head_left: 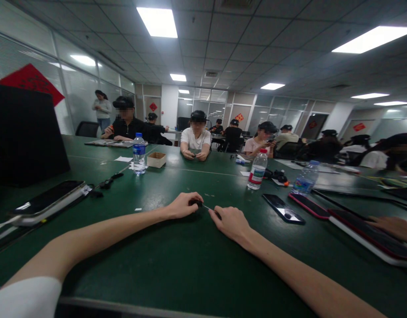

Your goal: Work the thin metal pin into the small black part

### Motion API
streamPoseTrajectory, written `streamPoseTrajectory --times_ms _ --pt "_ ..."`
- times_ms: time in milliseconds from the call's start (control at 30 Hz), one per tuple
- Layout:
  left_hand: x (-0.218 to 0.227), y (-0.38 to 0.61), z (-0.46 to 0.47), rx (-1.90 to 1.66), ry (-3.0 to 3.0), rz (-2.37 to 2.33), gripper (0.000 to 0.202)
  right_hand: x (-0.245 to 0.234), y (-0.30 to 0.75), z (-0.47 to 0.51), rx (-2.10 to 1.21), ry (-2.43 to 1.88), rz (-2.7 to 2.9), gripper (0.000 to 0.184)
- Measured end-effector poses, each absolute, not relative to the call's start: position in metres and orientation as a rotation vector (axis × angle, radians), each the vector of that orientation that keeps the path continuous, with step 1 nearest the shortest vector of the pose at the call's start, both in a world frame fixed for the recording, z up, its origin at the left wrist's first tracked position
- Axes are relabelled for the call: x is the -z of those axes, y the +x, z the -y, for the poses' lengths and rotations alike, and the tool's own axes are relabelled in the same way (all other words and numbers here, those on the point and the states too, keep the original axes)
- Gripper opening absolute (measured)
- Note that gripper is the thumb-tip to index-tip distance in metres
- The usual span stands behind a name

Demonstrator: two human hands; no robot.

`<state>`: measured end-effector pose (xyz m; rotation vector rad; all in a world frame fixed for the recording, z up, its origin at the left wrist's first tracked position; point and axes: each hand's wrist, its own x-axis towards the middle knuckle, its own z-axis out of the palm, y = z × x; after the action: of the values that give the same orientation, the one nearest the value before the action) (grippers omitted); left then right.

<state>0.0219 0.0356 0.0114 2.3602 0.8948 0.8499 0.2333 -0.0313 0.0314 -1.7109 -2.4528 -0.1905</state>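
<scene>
Over the green table, my left hand (185, 205) is closed around a small black part (197, 203); its kind is too small and dark to make out. My right hand (232, 223) grips a slim tool with a thin metal shaft, which looks like a screwdriver (206, 207). Its dark handle is mostly hidden in my fingers. The shaft points left and its tip meets or nearly meets the black part. Both forearms reach in from the lower corners, and the hands are a short gap apart.
A phone (283, 208) and a red-edged phone (309, 206) lie right of my hands, near water bottles (257, 170). Another bottle (139, 154) and a small box (156, 160) stand ahead. A phone on a white box (47, 201) lies left. A co-worker's hand (397, 227) is at far right.
</scene>
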Motion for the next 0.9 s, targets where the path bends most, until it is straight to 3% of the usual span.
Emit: streamPoseTrajectory --times_ms 300,900 --pt "-0.0111 0.0223 -0.0358 -0.881 2.370 -0.894 0.032 -0.0291 0.2326 0.0305 0.278 -1.720 2.424 0.050" --pt "-0.0088 0.0214 -0.0375 -0.909 2.344 -0.859 0.032 -0.0317 0.2335 0.0317 0.128 -1.643 2.439 0.042"
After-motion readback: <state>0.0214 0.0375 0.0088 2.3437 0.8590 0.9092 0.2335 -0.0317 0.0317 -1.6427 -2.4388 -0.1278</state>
